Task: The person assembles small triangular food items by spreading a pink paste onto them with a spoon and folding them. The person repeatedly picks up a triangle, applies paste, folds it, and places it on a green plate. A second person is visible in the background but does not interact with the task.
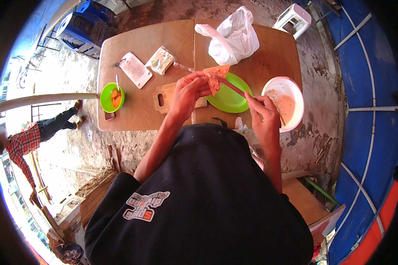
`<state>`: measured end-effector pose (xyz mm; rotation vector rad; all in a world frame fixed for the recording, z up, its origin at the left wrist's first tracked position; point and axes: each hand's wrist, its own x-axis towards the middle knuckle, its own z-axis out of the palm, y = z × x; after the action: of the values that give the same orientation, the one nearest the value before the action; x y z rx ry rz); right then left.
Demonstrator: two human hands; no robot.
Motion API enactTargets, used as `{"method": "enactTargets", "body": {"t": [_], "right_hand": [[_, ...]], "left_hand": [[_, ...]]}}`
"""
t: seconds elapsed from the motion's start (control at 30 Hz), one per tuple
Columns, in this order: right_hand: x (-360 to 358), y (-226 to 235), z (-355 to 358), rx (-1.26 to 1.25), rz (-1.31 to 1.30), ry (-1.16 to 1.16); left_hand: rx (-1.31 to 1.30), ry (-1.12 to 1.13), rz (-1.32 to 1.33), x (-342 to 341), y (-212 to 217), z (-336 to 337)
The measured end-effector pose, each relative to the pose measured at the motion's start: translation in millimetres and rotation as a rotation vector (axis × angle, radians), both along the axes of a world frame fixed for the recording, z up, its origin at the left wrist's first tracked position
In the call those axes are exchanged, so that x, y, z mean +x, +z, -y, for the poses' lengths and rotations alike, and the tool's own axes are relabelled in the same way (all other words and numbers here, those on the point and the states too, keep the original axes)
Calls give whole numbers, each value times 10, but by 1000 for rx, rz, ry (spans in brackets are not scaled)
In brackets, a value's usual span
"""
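Where tbl stands, patchy flr, 1 wht stool

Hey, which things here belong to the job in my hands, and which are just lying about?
Probably part of the job:
orange wedge, in your left hand
knife-like tool, in your right hand
green plate
white tub, perhaps

Probably just lying about:
white plastic bag
pale board
small package
white stool
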<state>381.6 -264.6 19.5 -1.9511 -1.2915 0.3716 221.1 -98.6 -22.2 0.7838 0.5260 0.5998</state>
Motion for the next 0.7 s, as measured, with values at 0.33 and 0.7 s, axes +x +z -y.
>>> {"method": "enactTargets", "body": {"t": [0.33,0.7], "right_hand": [[-74,-103,42,7,92,-5],[-1,44,139,62,-292,-37]], "left_hand": [[-125,99,1,48,73,40],[-144,111,-2,16,-8,-26]]}}
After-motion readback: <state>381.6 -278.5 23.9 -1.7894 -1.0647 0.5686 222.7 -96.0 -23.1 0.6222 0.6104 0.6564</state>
